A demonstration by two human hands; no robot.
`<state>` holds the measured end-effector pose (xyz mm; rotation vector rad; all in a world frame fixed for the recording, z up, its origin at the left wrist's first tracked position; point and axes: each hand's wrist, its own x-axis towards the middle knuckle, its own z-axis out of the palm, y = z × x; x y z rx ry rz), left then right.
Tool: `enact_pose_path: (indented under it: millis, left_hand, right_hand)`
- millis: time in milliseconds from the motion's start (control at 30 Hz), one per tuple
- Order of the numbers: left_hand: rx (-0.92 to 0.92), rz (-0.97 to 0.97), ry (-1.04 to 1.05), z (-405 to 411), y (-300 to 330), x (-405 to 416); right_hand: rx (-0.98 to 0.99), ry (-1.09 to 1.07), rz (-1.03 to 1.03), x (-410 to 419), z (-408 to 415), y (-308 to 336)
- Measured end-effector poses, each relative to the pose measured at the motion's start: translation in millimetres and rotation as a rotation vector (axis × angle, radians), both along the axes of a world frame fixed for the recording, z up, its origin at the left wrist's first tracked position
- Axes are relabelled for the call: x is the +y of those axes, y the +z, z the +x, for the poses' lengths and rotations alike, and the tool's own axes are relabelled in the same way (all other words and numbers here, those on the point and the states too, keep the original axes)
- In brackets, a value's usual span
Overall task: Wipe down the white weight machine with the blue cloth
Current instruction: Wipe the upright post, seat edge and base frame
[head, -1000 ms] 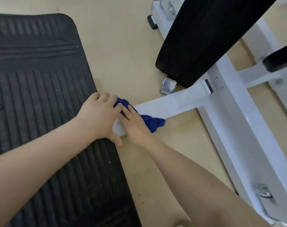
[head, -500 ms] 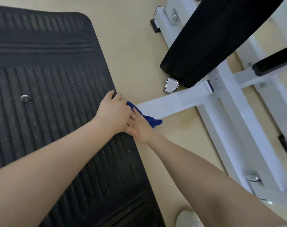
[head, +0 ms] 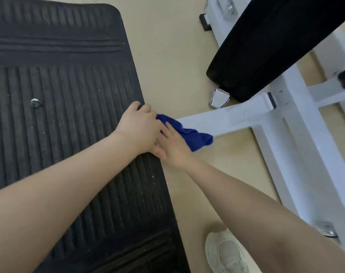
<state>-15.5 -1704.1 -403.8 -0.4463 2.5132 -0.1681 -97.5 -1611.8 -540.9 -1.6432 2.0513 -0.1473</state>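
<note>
The white weight machine (head: 297,134) stands on the right, with a low white foot bar (head: 230,120) reaching left along the floor. The blue cloth (head: 189,133) is bunched over the left end of that bar. My right hand (head: 174,148), with a ring on one finger, presses the cloth onto the bar. My left hand (head: 140,129) lies curled over the bar's tip at the mat's edge, partly covering my right fingers and the cloth's left end. The bar's tip is hidden under both hands.
A black ribbed rubber mat (head: 59,115) covers the floor on the left, with a small scrap (head: 36,103) on it. The machine's black padded seat (head: 266,42) overhangs the bar. A chrome fitting (head: 219,98) sits below the pad. My white shoe (head: 224,253) is bottom centre on the beige floor.
The view has shifted, so the mat fills more of the left and my shoe has come into sight. Both hands stay at the bar's left end, and more of the cloth shows.
</note>
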Motion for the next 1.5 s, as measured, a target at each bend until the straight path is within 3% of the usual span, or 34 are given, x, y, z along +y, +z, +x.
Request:
enact_pose_path:
  millis: [67, 167, 367, 467, 633, 700, 800, 1067, 1200, 1433, 1500]
  left_hand:
    - [-0.025, 0.006, 0.014, -1, 2, 2]
    - [-0.01, 0.011, 0.046, -3, 4, 4]
    - [-0.022, -0.05, 0.146, -22, -7, 17]
    - [-0.002, -0.025, 0.198, -34, -22, 24]
    - [-0.041, -0.07, 0.204, -42, -53, 31]
    - [-0.035, 0.003, 0.231, -50, -62, 35]
    - [0.037, 0.186, 0.358, -63, -70, 42]
    - [0.024, 0.286, 0.266, -73, -87, 59]
    - [0.001, 0.283, 0.268, -76, -83, 56]
    - [-0.026, 0.285, 0.273, -74, -83, 57]
    - [-0.023, 0.28, 0.264, -73, -86, 56]
  right_hand:
    - [-0.051, 0.169, 0.029, -3, 11, -12]
    - [0.006, 0.176, 0.023, 8, -20, -3]
    - [0.175, -0.29, 0.021, 77, -109, 19]
    - [0.203, -0.385, 0.022, 80, -108, 14]
    - [0.128, -0.088, 0.026, 65, -63, 9]
    - [0.139, -0.035, 0.04, 66, -75, 11]
    - [0.207, -0.163, 0.087, 79, -109, 17]
    - [0.465, -0.337, 0.026, 101, -140, 46]
    - [0.691, -0.292, 0.062, 106, -157, 49]
    - [0.54, -0.109, 0.251, 92, -131, 33]
    - [0.635, -0.099, 0.188, 103, -145, 45]
